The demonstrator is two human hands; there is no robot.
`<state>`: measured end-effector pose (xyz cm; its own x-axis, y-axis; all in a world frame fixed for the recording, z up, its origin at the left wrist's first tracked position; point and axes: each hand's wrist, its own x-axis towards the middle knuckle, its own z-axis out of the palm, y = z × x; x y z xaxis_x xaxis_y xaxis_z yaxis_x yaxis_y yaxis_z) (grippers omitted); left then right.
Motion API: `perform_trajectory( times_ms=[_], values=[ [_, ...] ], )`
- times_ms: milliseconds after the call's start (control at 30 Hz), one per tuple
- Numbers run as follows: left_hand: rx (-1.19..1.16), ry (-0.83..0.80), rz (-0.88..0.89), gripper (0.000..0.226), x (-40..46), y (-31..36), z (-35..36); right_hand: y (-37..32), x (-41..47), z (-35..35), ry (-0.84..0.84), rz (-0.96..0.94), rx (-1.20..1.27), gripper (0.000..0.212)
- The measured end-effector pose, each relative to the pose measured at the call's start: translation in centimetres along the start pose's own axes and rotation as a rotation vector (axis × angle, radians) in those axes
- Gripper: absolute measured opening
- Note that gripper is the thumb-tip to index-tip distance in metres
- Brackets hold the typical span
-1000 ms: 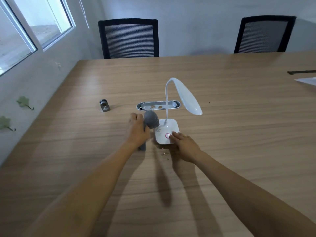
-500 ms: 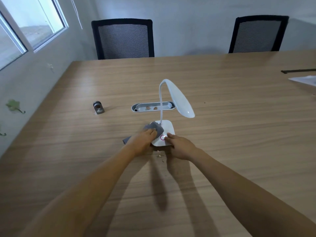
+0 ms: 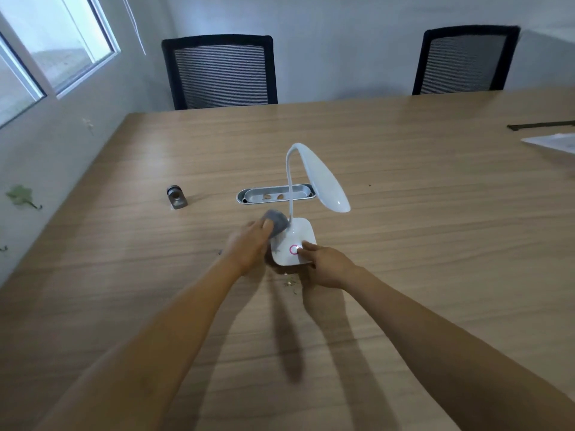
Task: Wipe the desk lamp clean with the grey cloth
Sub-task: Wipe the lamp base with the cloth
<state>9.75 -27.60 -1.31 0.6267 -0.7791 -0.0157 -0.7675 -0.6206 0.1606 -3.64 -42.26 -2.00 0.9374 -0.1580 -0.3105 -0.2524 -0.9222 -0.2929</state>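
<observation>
A white desk lamp (image 3: pixel 294 244) stands upright on a wooden worktop (image 3: pixel 420 244). Its thin neck rises from the back of the square base, then curves over so the long head slopes down toward the right. The left hand (image 3: pixel 249 247) is closed around a bunched grey cloth (image 3: pixel 275 223), pressing it against the base's left rear corner beside the neck. The right hand (image 3: pixel 326 269) rests at the base's near right edge, fingers loosely together, one fingertip touching the pink ring button.
</observation>
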Motion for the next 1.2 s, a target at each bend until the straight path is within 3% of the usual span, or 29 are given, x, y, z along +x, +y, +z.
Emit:
perform_trajectory(
  times_ms=[167, 300, 400, 533, 700, 833, 933, 1000, 1100, 1200],
  values=[
    [0.233, -0.114, 0.273, 0.039, -2.5, -0.7, 1.2, -0.2, 0.2, -0.3, 0.002, -0.018, -0.003, 0.052],
    [0.319, 0.064, 0.548, 0.029, -5.3, -3.1, -0.4, -0.2, 0.1, -0.4, -0.007, 0.01, -0.001, 0.053],
    [0.235, 0.148, 0.373, 0.019, -5.0, -4.6, -1.3, -0.3, 0.0, -0.3, -0.004, 0.006, -0.001, 0.054],
    [0.103, 0.177, 0.156, 0.03, -2.7, -3.6, -1.2, -0.1, 0.2, -0.2, -0.006, 0.009, -0.003, 0.054],
    [0.089, 0.039, 0.226, 0.028, -2.0, -0.7, 0.7, -0.3, 0.2, -0.4, -0.015, -0.005, -0.03, 0.054],
    [0.255, -0.164, 0.32, 0.028, -3.3, -1.6, 0.9, -0.3, 0.1, -0.4, -0.008, -0.004, -0.001, 0.057],
    [0.304, -0.226, 0.323, 0.026, -4.4, -2.9, 0.0, -0.2, -0.1, -0.2, -0.02, 0.03, 0.033, 0.059],
    [0.318, -0.15, 0.272, 0.026, -4.8, -3.6, -0.6, -0.3, -0.2, -0.2, -0.02, 0.027, 0.042, 0.06],
    [0.22, 0.092, 0.154, 0.028, -4.2, -3.6, -1.5, -0.4, -0.3, -0.4, -0.013, 0.003, 0.029, 0.06],
    [0.163, 0.119, 0.093, 0.027, -2.8, -1.9, -1.8, -0.3, -0.3, -0.4, -0.016, 0.004, 0.014, 0.059]
  ],
)
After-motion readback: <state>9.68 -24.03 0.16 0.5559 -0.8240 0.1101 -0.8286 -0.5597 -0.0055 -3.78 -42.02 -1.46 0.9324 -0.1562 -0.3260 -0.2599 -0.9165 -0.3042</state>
